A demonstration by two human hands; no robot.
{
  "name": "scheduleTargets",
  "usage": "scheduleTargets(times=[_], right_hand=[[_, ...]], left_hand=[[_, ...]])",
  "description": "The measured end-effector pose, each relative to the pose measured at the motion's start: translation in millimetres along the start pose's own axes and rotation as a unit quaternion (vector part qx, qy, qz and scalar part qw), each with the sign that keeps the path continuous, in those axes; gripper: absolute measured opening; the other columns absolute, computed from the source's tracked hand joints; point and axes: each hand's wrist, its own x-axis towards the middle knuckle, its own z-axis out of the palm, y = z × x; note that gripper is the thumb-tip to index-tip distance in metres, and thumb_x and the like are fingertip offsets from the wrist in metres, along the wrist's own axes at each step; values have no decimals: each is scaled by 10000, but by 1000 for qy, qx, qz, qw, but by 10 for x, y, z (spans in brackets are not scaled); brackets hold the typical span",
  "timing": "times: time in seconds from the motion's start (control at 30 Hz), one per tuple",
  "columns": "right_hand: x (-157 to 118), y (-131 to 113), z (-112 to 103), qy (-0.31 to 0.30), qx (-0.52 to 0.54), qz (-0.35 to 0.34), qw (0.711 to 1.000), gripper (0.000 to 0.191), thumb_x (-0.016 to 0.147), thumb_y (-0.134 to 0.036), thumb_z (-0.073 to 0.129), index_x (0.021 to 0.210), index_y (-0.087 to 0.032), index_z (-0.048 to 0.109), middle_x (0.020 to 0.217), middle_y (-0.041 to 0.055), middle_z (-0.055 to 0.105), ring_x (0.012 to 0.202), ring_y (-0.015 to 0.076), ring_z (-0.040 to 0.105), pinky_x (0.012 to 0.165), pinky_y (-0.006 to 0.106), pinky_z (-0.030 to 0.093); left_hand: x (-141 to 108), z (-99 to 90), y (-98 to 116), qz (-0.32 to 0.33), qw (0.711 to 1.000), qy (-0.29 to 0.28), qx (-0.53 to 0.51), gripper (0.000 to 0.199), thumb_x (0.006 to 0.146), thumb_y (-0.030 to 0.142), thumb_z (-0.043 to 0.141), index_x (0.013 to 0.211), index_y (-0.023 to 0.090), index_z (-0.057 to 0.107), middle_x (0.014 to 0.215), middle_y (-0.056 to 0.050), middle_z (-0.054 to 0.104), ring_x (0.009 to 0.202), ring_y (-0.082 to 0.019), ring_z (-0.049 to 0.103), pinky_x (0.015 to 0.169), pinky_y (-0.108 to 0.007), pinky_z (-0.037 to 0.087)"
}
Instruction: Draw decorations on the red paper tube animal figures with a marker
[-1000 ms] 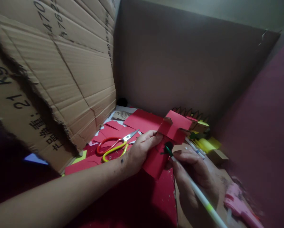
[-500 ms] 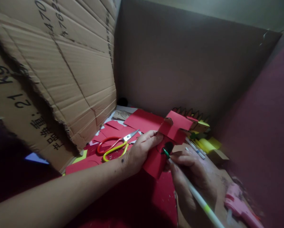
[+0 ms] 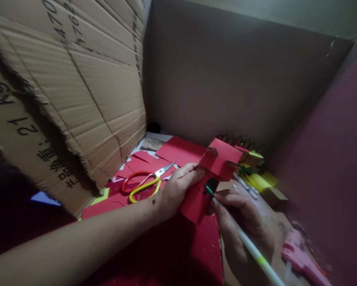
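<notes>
In the head view my left hand (image 3: 181, 188) is closed around a red paper-covered cardboard piece (image 3: 194, 204), thumb on its face. The piece has a folded, notched top, and a black rounded patch is drawn on its front. My right hand (image 3: 244, 222) pinches a white felt-tip pen (image 3: 253, 252) with a green front end and a yellow-green band. Its tip meets the red surface at the edge of the black patch. Left of my left hand lie scissors (image 3: 145, 184) with one red and one yellow handle. My right fingertips are partly hidden behind the pen.
Red paper sheets (image 3: 181, 151) and scraps lie behind the scissors. White pens (image 3: 247, 186), yellow paper (image 3: 263, 180) and small cardboard pieces sit at the right. A pink glue gun (image 3: 302, 254) lies at the near right. A large cardboard panel (image 3: 107, 91) stands on the left.
The pen and my right hand have shifted very slightly at the black patch. My left hand, the red piece and the scissors stay where they were.
</notes>
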Motion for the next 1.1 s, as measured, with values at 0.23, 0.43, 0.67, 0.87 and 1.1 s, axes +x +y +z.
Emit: scheduleTargets(times=[0.23, 0.43, 0.67, 0.87, 1.1], right_hand=[[58, 58, -94, -31, -47, -14, 998, 176, 875, -140, 677, 943, -302, 663, 885, 21, 720, 791, 219, 699, 699, 387, 585], [1, 114, -162, -30, -72, -4, 997, 184, 852, -247, 734, 957, -394, 699, 856, 42, 732, 734, 271, 702, 628, 439, 597], [-43, 137, -189, -5, -94, 0, 996, 235, 855, -243, 740, 1010, -418, 715, 919, 63, 730, 856, 303, 710, 701, 473, 611], [-40, 157, -164, -3, -90, -2, 996, 247, 865, -235, 722, 1019, -428, 702, 912, 56, 722, 853, 298, 704, 706, 473, 611], [-25, 129, -152, -26, -79, 4, 997, 167, 853, -268, 730, 943, -405, 699, 822, 42, 719, 692, 274, 694, 608, 444, 600]], left_hand=[[3, -3, -37, 6, 1000, 0, -3, 347, 884, 494, 672, 910, 155, 603, 742, -46, 649, 652, -177, 594, 610, -300, 475], [-1, -11, -12, 1, 1000, -5, 2, 356, 879, 509, 678, 863, 161, 607, 759, -43, 647, 645, -176, 595, 619, -313, 475], [6, -15, -16, 18, 1000, 0, 1, 338, 888, 494, 672, 840, 163, 619, 762, -50, 660, 647, -170, 592, 616, -298, 463], [-13, -5, 33, 3, 1000, -2, 5, 319, 874, 476, 683, 861, 164, 618, 764, -54, 658, 679, -186, 600, 630, -307, 486], [-8, -8, 27, 4, 1000, -17, 10, 347, 857, 510, 692, 818, 181, 589, 746, -42, 645, 648, -184, 585, 616, -315, 478]])
